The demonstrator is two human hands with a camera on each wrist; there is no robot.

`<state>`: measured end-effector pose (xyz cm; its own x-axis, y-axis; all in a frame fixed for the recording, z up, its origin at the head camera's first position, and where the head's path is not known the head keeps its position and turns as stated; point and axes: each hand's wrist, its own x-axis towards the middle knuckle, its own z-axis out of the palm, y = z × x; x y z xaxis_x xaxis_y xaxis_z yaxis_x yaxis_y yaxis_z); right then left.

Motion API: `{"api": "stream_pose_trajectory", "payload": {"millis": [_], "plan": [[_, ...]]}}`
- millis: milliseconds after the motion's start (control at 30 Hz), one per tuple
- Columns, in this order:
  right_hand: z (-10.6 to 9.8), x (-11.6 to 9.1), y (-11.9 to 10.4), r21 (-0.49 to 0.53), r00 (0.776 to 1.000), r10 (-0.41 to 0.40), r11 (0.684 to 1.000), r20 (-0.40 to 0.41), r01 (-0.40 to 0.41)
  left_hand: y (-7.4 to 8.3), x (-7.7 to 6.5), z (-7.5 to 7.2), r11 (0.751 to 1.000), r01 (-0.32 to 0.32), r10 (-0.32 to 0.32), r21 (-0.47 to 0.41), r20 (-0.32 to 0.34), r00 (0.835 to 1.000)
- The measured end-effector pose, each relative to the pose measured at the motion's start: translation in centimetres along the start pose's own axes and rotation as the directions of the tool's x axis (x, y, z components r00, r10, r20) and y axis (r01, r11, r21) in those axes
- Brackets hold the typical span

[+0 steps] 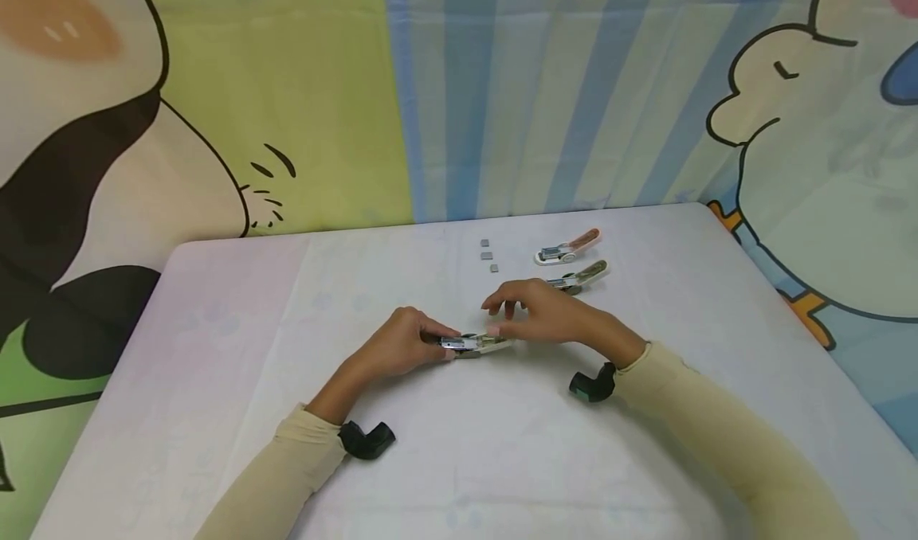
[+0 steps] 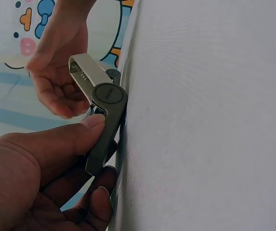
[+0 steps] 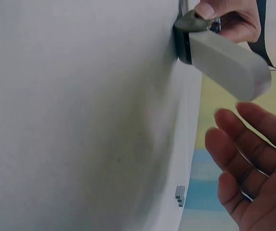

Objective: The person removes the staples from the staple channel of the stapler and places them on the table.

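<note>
My left hand pinches a stapler between thumb and fingers, low over the white table. The stapler stands hinged wide, its pale cover swung up and back from the dark grey base. My right hand is beside the cover's end with fingers loosely bent. In the right wrist view a gap shows between the right fingers and the pale cover. Beyond the right hand lies a green-handled stapler, partly hidden by it.
A pink-handled stapler, also hinged wide, lies farther back on the right. Several small grey staple blocks sit in a column to its left. The white table ends at a cartoon-printed curtain.
</note>
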<state>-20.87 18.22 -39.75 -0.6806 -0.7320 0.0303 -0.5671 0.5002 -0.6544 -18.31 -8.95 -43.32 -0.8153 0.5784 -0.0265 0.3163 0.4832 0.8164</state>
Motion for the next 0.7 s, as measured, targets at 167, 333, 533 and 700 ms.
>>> {"api": "stream_pose_trajectory", "payload": {"millis": [167,333,533,700], "plan": [[0.3,-0.7,-0.3,-0.016,0.996,-0.059,0.998,0.061,0.06,0.1,0.0,0.0,1.0,0.007,-0.007,0.0,0.001,1.0],[0.3,-1.0,-0.5,-0.088,0.993,-0.103,0.99,0.05,0.107,0.2,-0.2,-0.1,1.0,0.013,-0.013,0.005,-0.01,1.0],[-0.2,-1.8,-0.7,-0.119,0.996,-0.08,0.989,0.034,0.084,0.3,0.2,0.6,0.999,-0.047,0.047,-0.005,0.006,0.999],[-0.8,-2.3,-0.7,-0.137,0.994,-0.075,0.987,0.077,0.085,0.7,0.5,1.3,0.998,-0.057,0.058,-0.019,0.037,0.998]]}}
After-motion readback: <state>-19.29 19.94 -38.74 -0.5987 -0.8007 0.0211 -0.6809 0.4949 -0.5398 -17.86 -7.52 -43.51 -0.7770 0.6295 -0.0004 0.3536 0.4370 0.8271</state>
